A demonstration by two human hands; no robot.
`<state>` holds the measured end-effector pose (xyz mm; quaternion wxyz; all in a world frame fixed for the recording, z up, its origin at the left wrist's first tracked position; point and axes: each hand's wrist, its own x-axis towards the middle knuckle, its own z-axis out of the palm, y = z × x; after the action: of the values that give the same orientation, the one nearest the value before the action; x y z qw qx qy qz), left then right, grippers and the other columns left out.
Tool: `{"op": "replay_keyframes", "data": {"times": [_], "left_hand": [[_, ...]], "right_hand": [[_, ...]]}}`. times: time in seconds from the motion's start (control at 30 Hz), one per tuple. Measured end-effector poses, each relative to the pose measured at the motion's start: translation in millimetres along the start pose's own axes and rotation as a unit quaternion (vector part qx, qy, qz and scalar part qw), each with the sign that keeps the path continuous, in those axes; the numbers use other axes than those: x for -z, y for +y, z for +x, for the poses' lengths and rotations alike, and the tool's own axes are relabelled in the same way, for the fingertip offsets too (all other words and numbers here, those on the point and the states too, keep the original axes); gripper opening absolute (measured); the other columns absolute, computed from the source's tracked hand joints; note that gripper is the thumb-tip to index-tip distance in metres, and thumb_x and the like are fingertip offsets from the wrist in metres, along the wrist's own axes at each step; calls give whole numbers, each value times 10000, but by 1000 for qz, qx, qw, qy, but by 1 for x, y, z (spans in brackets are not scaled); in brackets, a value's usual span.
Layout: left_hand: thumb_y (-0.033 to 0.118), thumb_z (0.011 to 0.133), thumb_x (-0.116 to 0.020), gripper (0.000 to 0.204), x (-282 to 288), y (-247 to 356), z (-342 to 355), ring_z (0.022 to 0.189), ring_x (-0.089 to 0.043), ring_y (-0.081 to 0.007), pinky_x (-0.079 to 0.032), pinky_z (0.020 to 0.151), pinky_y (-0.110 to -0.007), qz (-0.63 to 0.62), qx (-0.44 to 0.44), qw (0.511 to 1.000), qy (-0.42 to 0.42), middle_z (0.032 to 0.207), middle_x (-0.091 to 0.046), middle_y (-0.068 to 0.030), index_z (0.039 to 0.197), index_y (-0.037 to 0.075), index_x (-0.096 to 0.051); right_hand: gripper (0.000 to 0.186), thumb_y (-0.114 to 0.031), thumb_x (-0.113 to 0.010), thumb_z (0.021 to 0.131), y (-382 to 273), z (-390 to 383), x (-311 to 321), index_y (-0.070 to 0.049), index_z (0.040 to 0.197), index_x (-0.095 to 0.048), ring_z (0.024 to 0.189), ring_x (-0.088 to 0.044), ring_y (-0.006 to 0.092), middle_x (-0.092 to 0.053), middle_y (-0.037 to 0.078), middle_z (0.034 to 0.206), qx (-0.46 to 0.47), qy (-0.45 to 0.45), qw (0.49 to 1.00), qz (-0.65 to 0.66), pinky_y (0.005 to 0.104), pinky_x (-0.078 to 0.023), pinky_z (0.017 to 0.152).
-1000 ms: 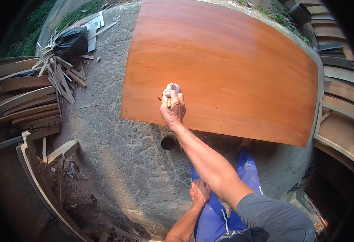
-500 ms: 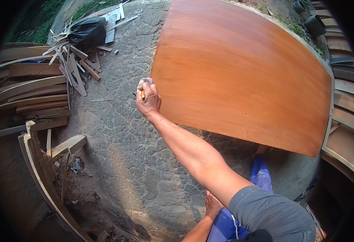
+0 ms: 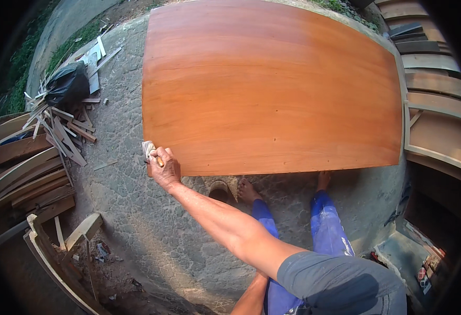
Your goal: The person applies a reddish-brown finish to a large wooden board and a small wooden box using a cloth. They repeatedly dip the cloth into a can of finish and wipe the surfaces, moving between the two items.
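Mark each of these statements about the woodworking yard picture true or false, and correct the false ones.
1. The right hand holds a wad of cloth at the near left corner of the orange-brown wooden panel. True.
2. The panel lies on green grass. False: it lies over cracked stone paving.
3. A black bag sits among wood scraps to the left. True.
4. The person wears red trousers. False: the trousers are blue.
5. The left hand grips the panel's far edge. False: only the left forearm shows, at the lower edge.

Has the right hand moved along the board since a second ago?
Yes. The right hand with its rag went from mid-board to the board's near left corner.
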<state>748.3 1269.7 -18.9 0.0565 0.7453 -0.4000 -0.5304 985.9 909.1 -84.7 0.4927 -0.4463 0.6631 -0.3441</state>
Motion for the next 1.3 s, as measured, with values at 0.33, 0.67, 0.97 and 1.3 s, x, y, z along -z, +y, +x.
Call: {"op": "replay_keyframes", "data": {"times": [0.33,0.67,0.97,1.3], "left_hand": [[318,926,-600,379,7,82,27,1264,-513,-354,-437,1042,-479,148,69,985,-47,1274,-635,-136,1242,114,-649],[283,928,-602,382,-55,127,29,1257,-520,-352,-442,1049,-461,298,60,951,-54,1281,-641,-140,1253,89,-644],[307,932,-601,376,-109,156,31,1257,-517,-344,-456,1033,-480,397,95,908,-90,1300,-631,-118,1258,124,-646],[335,927,-591,377,-153,142,21,1272,-503,-338,-459,1030,-470,440,98,889,-87,1274,-641,-113,1246,142,-649]], "right_hand": [[111,-170,-714,868,71,-9,311,-119,937,-644,852,-659,348,-626,110,927,-11,113,993,-35,439,-524,714],[113,-126,-733,856,159,3,634,-109,915,-639,816,-668,326,-630,109,904,1,255,963,-83,417,-529,693],[136,-124,-753,844,244,18,899,-105,914,-639,844,-661,313,-645,93,893,-2,357,917,-179,412,-526,714],[117,-153,-724,873,299,30,1066,-63,929,-675,880,-665,237,-688,97,938,-59,429,872,-227,358,-517,784]]}}
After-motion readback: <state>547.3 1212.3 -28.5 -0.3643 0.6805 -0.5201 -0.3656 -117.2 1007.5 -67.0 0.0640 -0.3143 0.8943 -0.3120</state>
